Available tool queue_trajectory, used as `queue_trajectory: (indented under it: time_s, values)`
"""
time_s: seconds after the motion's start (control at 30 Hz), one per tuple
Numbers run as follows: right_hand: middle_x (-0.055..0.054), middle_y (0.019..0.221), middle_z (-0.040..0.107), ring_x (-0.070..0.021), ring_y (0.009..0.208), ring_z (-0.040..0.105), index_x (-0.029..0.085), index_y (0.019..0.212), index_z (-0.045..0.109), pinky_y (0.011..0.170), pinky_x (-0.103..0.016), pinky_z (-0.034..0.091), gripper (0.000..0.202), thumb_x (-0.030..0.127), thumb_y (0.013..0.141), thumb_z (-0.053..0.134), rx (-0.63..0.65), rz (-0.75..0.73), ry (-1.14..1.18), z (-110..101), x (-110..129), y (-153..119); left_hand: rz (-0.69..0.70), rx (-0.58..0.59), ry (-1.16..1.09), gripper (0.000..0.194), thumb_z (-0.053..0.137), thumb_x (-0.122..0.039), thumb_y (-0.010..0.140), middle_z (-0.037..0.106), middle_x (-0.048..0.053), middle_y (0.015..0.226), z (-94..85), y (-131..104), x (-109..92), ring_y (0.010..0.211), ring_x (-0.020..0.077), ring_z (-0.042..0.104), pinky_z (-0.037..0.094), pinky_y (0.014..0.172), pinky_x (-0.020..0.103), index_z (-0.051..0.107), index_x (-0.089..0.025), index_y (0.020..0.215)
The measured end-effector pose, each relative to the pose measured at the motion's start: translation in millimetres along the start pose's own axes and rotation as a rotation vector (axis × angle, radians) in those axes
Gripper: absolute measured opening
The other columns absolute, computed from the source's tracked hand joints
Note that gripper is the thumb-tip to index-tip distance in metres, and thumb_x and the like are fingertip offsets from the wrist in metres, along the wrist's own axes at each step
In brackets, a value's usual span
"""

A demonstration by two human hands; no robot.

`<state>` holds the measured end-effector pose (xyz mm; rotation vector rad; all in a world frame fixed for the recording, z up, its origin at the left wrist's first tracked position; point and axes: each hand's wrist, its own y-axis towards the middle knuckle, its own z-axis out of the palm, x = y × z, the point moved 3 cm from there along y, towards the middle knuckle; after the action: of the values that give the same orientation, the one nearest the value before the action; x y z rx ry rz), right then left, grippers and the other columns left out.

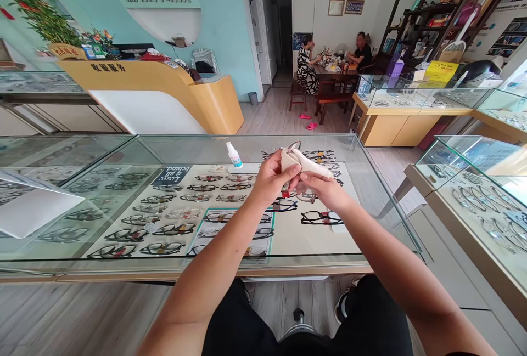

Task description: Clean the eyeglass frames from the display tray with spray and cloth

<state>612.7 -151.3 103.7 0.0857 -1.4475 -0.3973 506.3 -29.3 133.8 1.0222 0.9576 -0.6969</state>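
Observation:
Above the glass counter, my left hand (272, 179) is closed on a pale cloth (291, 162), thumb pressed on its front. My right hand (323, 187) is beside it, fingers closed on the cloth's lower right part and on a pair of thin-framed glasses (305, 196), whose lens shows just below the fingers. Part of a thin frame also sticks up above the cloth. A white spray bottle (234, 155) with a blue-and-pink label stands upright on the counter, left of my hands. Rows of glasses (184, 213) lie under the glass.
The glass display counter (321, 276) spans the front. At the far left is a white panel-like object (37, 202). Another glass showcase (486, 191) stands at right. Two people sit at a wooden table (335, 69) in the back, beyond a yellow reception desk (160, 84).

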Motion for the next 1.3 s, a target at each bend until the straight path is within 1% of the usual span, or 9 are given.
queue_trajectory:
  time_s: [0.2, 0.3, 0.37, 0.47, 0.57, 0.7, 0.9, 1.1, 1.3]
  values:
    - [-0.008, 0.104, 0.083, -0.0229, 0.093, 0.072, 0.021, 0.103, 0.086, 0.092, -0.038, 0.059, 0.048, 0.068, 0.105, 0.076, 0.034, -0.034, -0.056, 8, 6, -1, 0.012, -0.152, 0.025, 0.055, 0.091, -0.071, 0.090, 0.060, -0.005, 0.058, -1.5, -2, 2, 0.035, 0.0082, 0.046, 0.031, 0.038, 0.024, 0.072, -0.019, 0.095]
    - [-0.008, 0.108, 0.085, -0.0235, 0.101, 0.072, 0.021, 0.104, 0.089, 0.100, -0.038, 0.056, 0.047, 0.067, 0.106, 0.075, -0.010, 0.028, -0.087, 1, 7, -4, -0.041, -0.097, 0.019, 0.058, 0.088, -0.073, 0.092, 0.063, -0.002, 0.059, -9.9, 2, 2, 0.044, 0.0115, 0.054, 0.045, 0.050, 0.027, 0.076, -0.017, 0.089]
    - [-0.007, 0.109, 0.085, -0.0235, 0.106, 0.071, 0.023, 0.103, 0.091, 0.103, -0.037, 0.054, 0.045, 0.065, 0.106, 0.076, -0.057, 0.062, -0.084, -7, 6, -6, -0.078, -0.051, -0.002, 0.057, 0.094, -0.070, 0.087, 0.072, 0.003, 0.070, -16.7, 5, -1, 0.061, 0.0150, 0.064, 0.054, 0.064, 0.029, 0.080, -0.015, 0.091]
    - [-0.006, 0.106, 0.084, -0.0221, 0.099, 0.068, 0.023, 0.097, 0.091, 0.097, -0.036, 0.052, 0.043, 0.065, 0.100, 0.082, -0.103, 0.064, -0.028, -16, 4, -5, -0.124, 0.021, -0.017, 0.055, 0.103, -0.059, 0.081, 0.080, 0.007, 0.096, -23.7, 6, -4, 0.086, 0.0183, 0.070, 0.056, 0.080, 0.028, 0.084, -0.015, 0.109]
    - [-0.007, 0.102, 0.083, -0.0230, 0.094, 0.067, 0.022, 0.092, 0.090, 0.091, -0.038, 0.054, 0.045, 0.068, 0.093, 0.087, -0.115, 0.076, 0.028, -17, 3, -3, -0.133, 0.076, 0.007, 0.057, 0.103, -0.048, 0.082, 0.080, 0.007, 0.105, -24.9, 4, -5, 0.096, 0.0201, 0.071, 0.054, 0.086, 0.029, 0.084, -0.018, 0.126]
    - [-0.008, 0.099, 0.082, -0.0239, 0.093, 0.068, 0.022, 0.090, 0.089, 0.089, -0.038, 0.054, 0.048, 0.070, 0.089, 0.088, -0.110, 0.086, 0.061, -13, 6, -3, -0.130, 0.099, 0.014, 0.058, 0.104, -0.045, 0.082, 0.076, 0.004, 0.095, -22.8, 3, -4, 0.088, 0.0188, 0.068, 0.053, 0.081, 0.028, 0.083, -0.020, 0.131]
    - [-0.008, 0.099, 0.081, -0.0226, 0.092, 0.066, 0.022, 0.090, 0.090, 0.089, -0.038, 0.053, 0.047, 0.069, 0.092, 0.086, -0.092, 0.059, 0.067, -14, 8, -3, -0.109, 0.076, 0.005, 0.057, 0.102, -0.056, 0.083, 0.078, 0.007, 0.099, -22.6, 5, -3, 0.088, 0.0187, 0.068, 0.051, 0.076, 0.028, 0.084, -0.018, 0.122]
    - [-0.007, 0.104, 0.082, -0.0218, 0.093, 0.064, 0.024, 0.093, 0.089, 0.093, -0.038, 0.053, 0.046, 0.069, 0.095, 0.086, -0.120, 0.034, -0.015, -22, 2, -5, -0.094, 0.114, -0.027, 0.059, 0.099, -0.053, 0.089, 0.072, 0.001, 0.080, -9.1, 3, 2, 0.077, 0.0154, 0.064, 0.050, 0.080, 0.029, 0.079, -0.018, 0.133]
    - [-0.006, 0.108, 0.082, -0.0214, 0.094, 0.062, 0.025, 0.098, 0.090, 0.096, -0.039, 0.054, 0.047, 0.071, 0.099, 0.083, -0.076, 0.009, -0.073, -24, 5, -8, -0.079, 0.122, -0.034, 0.044, 0.099, -0.052, 0.088, 0.068, 0.000, 0.072, -0.3, -1, -2, 0.072, 0.0154, 0.061, 0.051, 0.078, 0.031, 0.079, -0.017, 0.107]
